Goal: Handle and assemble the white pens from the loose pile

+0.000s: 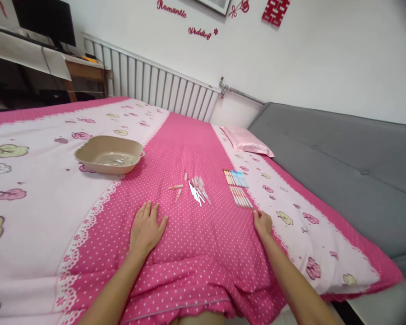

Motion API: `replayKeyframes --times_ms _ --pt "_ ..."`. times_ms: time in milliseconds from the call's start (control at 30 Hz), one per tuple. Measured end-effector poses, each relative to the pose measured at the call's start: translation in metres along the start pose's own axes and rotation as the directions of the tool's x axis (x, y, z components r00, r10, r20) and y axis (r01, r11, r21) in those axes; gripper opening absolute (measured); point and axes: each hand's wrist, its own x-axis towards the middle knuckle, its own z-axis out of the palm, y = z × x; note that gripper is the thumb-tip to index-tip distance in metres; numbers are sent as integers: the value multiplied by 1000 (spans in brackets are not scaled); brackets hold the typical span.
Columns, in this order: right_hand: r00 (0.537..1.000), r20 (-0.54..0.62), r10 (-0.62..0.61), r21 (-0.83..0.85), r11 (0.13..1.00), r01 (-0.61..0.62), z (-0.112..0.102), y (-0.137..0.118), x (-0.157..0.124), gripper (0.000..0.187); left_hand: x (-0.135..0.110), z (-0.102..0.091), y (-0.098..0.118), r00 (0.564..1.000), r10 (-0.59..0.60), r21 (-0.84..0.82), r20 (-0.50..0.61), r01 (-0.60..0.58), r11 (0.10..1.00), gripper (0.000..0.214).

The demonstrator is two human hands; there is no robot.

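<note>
My left hand (pixel 147 227) lies flat on the pink dotted bedspread with its fingers spread, holding nothing. At the lower right corner of a two-row layout of pens, my right hand (pixel 263 222) is closed, with its fingertips at the end of the last pen (pixel 249 202). The upper row (pixel 236 178) has orange-brown and blue pens side by side; the lower row (pixel 239 197) is pale pinkish. Between my hands and farther forward lies a loose pile of pink pens (pixel 199 184) and white sticks (pixel 194 193). Several single pink pens (pixel 177 195) lie left of that pile.
A beige basin (pixel 91 155) with small pale pieces inside stands on the bed at left. A pink pillow (pixel 245 141) rests by the grey headboard (pixel 331 153). Metal railing (pixel 155 81) lines the far side. A desk (pixel 84 68) with a monitor (pixel 45 20) stands far left.
</note>
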Motion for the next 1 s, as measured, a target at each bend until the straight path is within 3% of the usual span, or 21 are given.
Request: replayKeyframes --times_ms 167,333,567,1000 --pt "996 -1 -87 -59 994 87 -2 25 -67 64 -1 -2 1 1000 11 -4 -7 -11 1000 61" --pt "991 -57 -119 -102 988 112 -3 37 -119 67 -2 -7 2 1000 16 -11 0 -16 1000 59" --pt "973 -195 -125 -107 989 105 -2 28 -127 63 -1 -12 3 1000 7 -33 11 -6 999 59" --pt "965 -223 -135 -81 989 120 2 34 -126 61 1 -9 5 1000 -15 -46 7 16 999 58"
